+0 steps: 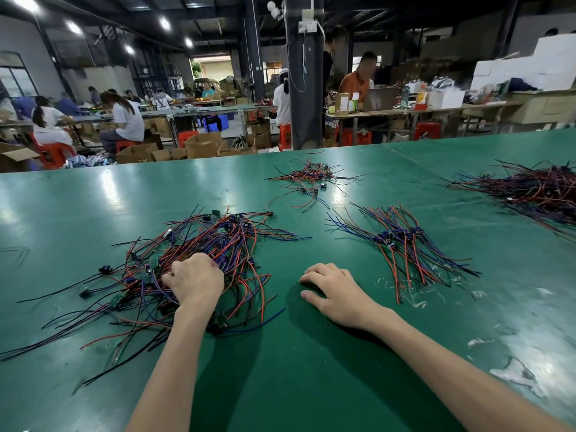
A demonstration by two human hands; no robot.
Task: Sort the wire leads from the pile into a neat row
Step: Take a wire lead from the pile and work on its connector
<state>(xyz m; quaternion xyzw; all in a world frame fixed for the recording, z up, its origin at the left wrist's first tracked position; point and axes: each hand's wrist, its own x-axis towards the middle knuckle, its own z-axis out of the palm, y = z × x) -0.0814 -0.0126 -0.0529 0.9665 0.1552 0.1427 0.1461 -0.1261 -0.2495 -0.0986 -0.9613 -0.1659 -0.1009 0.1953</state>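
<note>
Our left hand (193, 280) curls its fingers into the pile (218, 238), left of the row (402, 241); our right hand (336, 291) rests relaxed and empty. Pulling now may drag tangled neighbours along and scatter them.

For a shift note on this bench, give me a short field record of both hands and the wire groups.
left hand: fingers curled into the tangled pile
right hand: rests on the green table, holds nothing
sorted row: to the right of both hands, leads roughly parallel
small far pile: beyond the hands, no hand on it
large pile: far right, cut off by the frame edge
</note>
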